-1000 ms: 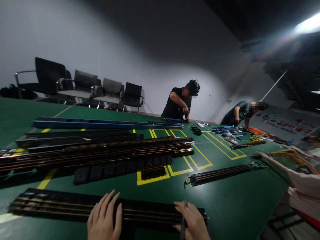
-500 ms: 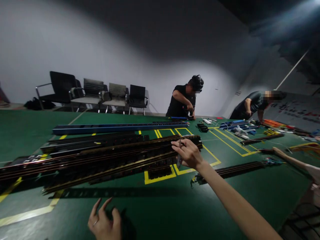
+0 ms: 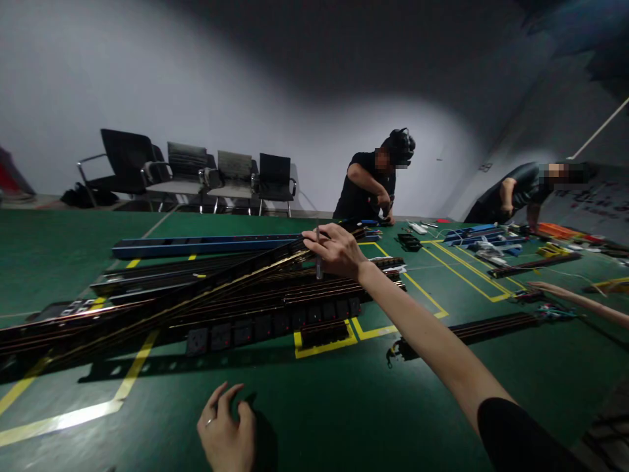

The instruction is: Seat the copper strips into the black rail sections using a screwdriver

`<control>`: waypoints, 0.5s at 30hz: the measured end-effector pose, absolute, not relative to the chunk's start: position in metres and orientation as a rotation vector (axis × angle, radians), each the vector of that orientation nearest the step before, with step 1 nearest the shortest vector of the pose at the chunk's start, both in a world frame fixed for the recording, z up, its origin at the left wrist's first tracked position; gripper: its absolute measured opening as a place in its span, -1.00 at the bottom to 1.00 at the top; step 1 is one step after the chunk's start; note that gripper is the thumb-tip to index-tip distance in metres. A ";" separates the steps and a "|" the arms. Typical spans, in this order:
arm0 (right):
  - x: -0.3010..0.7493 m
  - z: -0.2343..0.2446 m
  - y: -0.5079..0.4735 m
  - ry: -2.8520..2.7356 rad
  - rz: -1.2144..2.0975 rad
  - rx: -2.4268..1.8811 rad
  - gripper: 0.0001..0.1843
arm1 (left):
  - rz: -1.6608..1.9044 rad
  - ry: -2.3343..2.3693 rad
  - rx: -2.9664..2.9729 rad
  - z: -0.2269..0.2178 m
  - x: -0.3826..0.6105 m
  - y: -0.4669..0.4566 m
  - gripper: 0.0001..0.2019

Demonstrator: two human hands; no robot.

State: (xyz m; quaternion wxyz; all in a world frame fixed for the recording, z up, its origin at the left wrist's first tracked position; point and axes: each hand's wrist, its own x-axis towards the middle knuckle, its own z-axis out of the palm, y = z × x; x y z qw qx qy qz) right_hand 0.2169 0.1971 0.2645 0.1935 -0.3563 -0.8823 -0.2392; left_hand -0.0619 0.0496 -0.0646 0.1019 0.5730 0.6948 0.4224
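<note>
My right hand is closed on the far end of a long black rail with brass-coloured strips, which lies slantwise over a pile of similar rails. A slim grey tool, perhaps a screwdriver, stands upright in the same fingers. Below the rail a row of black square modules shows, some with small red spots. My left hand, a ring on one finger, hovers over or rests on the green table near me; its fingers are apart and loosely bent, holding nothing.
The green table bears yellow tape outlines. Behind the pile lies a blue channel. Another black rail with wires is at the right, near someone's arm. Two people work across the table; chairs line the wall.
My right hand has moved left and away from me, swinging the rail's far end across the pile and uncovering the square modules. My left hand stays free; the view has shifted slightly.
</note>
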 end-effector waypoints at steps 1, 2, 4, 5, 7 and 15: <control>0.220 0.266 0.200 -2.469 -0.676 -1.018 -0.59 | 1.234 2.059 1.687 -0.067 -0.063 0.051 -0.71; 0.224 0.265 0.203 -2.458 -0.668 -1.052 -0.59 | 1.214 2.069 1.680 -0.070 -0.063 0.052 -0.72; 0.232 0.257 0.210 -2.436 -0.622 -1.133 -0.57 | 1.160 2.090 1.676 -0.074 -0.064 0.054 -0.72; 0.235 0.250 0.214 -2.426 -0.594 -1.170 -0.57 | 1.131 2.103 1.678 -0.074 -0.064 0.054 -0.72; 0.241 0.232 0.223 -2.402 -0.551 -1.237 -0.59 | 1.087 2.134 1.683 -0.071 -0.062 0.052 -0.72; 0.254 0.149 0.252 -2.343 -0.392 -1.445 -0.62 | 1.017 2.207 1.714 -0.046 -0.053 0.045 -0.72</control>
